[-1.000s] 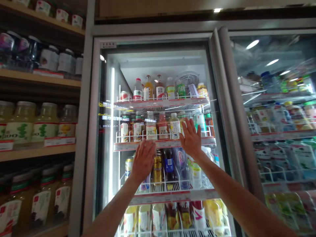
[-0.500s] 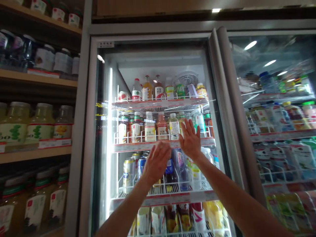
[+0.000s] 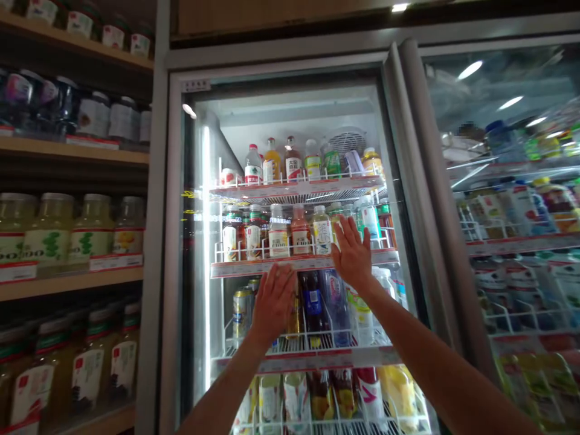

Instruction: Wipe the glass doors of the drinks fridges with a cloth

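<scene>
Both my hands are raised in front of a glass-door drinks fridge [image 3: 290, 109] with lit shelves of bottles and cans. My left hand [image 3: 274, 302] is flat with fingers stretched upward, in front of the third shelf beside a dark bottle with a blue label [image 3: 313, 302]. My right hand [image 3: 353, 254], also open with its fingers a little apart, covers part of the second shelf, right of a pale yellow bottle [image 3: 322, 232]. Neither holds anything. Whether the palms touch the glass, I cannot tell.
Wooden shelves [image 3: 77, 151] with rows of bottles and jars stand on the left. A long grey door handle [image 3: 430, 181] runs along the fridge's right side. Beyond it, a second glass fridge door [image 3: 489, 109] shows more drinks and light reflections.
My left hand has moved left and slightly down, uncovering the dark blue-labelled bottle. My right hand stays nearly in place. The view has shifted slightly, showing more of the left shelves.
</scene>
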### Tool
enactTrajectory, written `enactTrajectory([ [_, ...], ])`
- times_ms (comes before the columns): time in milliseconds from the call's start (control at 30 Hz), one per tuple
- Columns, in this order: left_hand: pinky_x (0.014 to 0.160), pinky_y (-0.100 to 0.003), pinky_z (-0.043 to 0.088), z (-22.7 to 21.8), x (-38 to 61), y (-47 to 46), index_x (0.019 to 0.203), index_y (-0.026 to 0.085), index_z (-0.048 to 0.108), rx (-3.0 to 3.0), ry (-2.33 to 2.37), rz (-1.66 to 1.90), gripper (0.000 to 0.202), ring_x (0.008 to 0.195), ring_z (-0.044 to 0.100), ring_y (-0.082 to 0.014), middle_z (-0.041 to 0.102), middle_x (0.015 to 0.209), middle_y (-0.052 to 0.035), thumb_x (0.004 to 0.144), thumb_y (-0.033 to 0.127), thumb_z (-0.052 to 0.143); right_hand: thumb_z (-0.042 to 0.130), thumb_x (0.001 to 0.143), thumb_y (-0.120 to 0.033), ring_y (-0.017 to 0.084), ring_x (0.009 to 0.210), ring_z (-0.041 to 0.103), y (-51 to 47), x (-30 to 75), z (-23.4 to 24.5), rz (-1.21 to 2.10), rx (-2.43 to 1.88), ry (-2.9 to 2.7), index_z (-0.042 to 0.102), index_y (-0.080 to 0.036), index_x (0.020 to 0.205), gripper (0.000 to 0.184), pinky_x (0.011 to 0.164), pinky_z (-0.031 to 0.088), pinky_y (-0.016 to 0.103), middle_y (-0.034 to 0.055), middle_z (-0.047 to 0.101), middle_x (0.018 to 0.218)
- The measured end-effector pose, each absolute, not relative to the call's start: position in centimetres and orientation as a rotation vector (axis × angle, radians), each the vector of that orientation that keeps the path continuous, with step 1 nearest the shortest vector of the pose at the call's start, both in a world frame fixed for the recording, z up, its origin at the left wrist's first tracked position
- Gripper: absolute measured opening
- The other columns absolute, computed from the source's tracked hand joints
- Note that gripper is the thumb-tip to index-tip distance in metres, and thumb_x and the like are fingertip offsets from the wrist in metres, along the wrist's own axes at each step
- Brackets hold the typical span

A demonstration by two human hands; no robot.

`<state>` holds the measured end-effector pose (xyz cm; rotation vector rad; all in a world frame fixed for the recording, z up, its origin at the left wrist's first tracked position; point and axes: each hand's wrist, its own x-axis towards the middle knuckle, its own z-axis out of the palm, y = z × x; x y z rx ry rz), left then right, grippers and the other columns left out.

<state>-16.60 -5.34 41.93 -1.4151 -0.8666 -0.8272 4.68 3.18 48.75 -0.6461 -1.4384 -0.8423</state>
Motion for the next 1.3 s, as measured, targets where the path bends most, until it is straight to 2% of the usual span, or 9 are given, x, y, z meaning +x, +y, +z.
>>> enactTrajectory([
  [100,0.111,-0.044,0.028,42.1,-18.1,-5.8,0.138,0.022,0.033,-1.441,-0.862,-0.751,0.052,0.138,0.019,-0.0224,0.043,0.139,-0.0061,0.087,0.017,0.042,0.032,0.090,-0.029,0.020,0.137,0.024,3.3,4.9,48.7,-0.849,-0.630,-1.443,0.030,-0.020,0.140,0.050,0.110,0.014,0.048,0.0080,0.036,0.145],
  [333,0.112,-0.053,0.021,43.3,-22.9,-7.4,0.142,0.018,0.024,-1.046,-0.961,-1.175,0.056,0.137,0.020,-0.0260,0.027,0.147,-0.0131,0.088,0.017,0.040,0.033,0.089,-0.028,0.021,0.137,0.024,3.0,4.6,48.8,-0.853,-0.676,-1.439,0.034,-0.018,0.138,0.049,0.111,0.014,0.049,0.0082,0.035,0.145],
  [500,0.112,-0.041,0.027,39.1,-17.8,-6.1,0.138,0.022,0.033,-1.520,-0.729,-0.677,0.054,0.137,0.021,-0.0223,0.043,0.139,-0.0038,0.086,0.014,0.043,0.033,0.090,-0.028,0.021,0.137,0.025,3.1,5.1,48.7,-0.875,-0.649,-1.457,0.037,-0.018,0.136,0.047,0.111,0.016,0.048,0.0079,0.036,0.145],
  [567,0.111,-0.040,0.028,39.0,-19.0,-6.5,0.138,0.024,0.033,-1.534,-0.725,-0.633,0.054,0.137,0.022,-0.0217,0.045,0.138,-0.0028,0.086,0.017,0.045,0.033,0.090,-0.028,0.020,0.137,0.025,3.2,5.3,48.6,-0.888,-0.640,-1.469,0.037,-0.018,0.136,0.047,0.111,0.016,0.047,0.0084,0.037,0.144],
  [767,0.111,-0.055,0.024,42.5,-24.3,-7.6,0.143,0.022,0.022,-1.041,-0.929,-1.135,0.060,0.137,0.021,-0.0274,0.025,0.148,-0.0119,0.086,0.017,0.043,0.033,0.090,-0.027,0.020,0.137,0.025,3.3,5.2,48.4,-0.899,-0.659,-1.451,0.037,-0.019,0.136,0.047,0.111,0.016,0.046,0.0076,0.038,0.144],
  [900,0.110,-0.050,0.028,40.7,-20.8,-6.5,0.141,0.023,0.027,-1.358,-0.866,-0.862,0.059,0.137,0.020,-0.0261,0.039,0.142,-0.0074,0.086,0.016,0.044,0.033,0.090,-0.028,0.021,0.137,0.025,3.2,5.1,48.5,-0.893,-0.653,-1.444,0.036,-0.019,0.137,0.048,0.111,0.017,0.047,0.0080,0.037,0.144],
  [1000,0.109,-0.043,0.031,40.5,-20.6,-6.6,0.138,0.025,0.033,-1.533,-0.786,-0.641,0.055,0.137,0.020,-0.0234,0.046,0.137,-0.0034,0.085,0.017,0.046,0.033,0.090,-0.028,0.021,0.137,0.024,3.2,5.4,48.4,-0.887,-0.657,-1.456,0.032,-0.018,0.139,0.050,0.111,0.016,0.048,0.0086,0.036,0.145],
  [1200,0.113,-0.051,0.020,45.8,-25.5,-8.1,0.140,0.019,0.029,-1.115,-0.923,-1.153,0.053,0.136,0.024,-0.0248,0.033,0.144,-0.0124,0.088,0.019,0.041,0.033,0.091,-0.030,0.023,0.138,0.021,3.0,5.4,46.6,-0.867,-0.710,-1.434,0.017,-0.022,0.144,0.056,0.110,0.016,0.051,0.0090,0.031,0.147],
  [1300,0.113,-0.051,0.019,45.7,-22.9,-7.0,0.139,0.017,0.030,-1.094,-0.927,-1.184,0.052,0.137,0.022,-0.0246,0.031,0.145,-0.0127,0.088,0.018,0.039,0.032,0.092,-0.033,0.028,0.139,0.016,2.9,4.5,45.8,-0.847,-0.732,-1.415,0.009,-0.018,0.146,0.061,0.109,0.014,0.055,0.0128,0.026,0.149],
])
